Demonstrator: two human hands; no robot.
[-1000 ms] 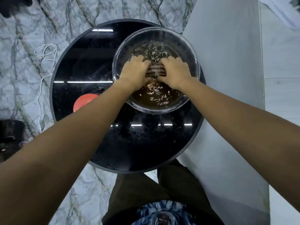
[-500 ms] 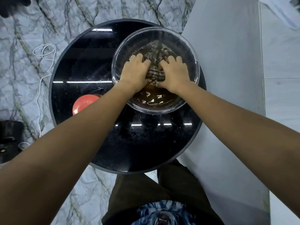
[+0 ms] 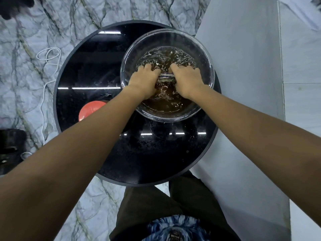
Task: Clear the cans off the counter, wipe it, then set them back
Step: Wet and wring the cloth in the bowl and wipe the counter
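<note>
A striped cloth [image 3: 164, 77] lies in the brownish water of a glass bowl [image 3: 126, 66], showing only as a small patch between the two hands. The left hand [image 3: 143, 80] and the right hand [image 3: 187, 80] are side by side in the water, fingers curled down onto the cloth and gripping it from either side; the fingertips are under the rippled surface. The bowl stands at the far right part of a round black desk [image 3: 97, 70], its right side close to the desk's right edge. Water drops speckle the desk's near half. A red disc [image 3: 88, 109] lies at the desk's left edge, partly hidden by the left forearm. No cans can be seen on the desk. Beyond the desk's left edge a white cable [image 3: 46, 66] lies looped on the marble floor [image 3: 20, 84]. A pale grey surface [image 3: 243, 66] runs along the right.
</note>
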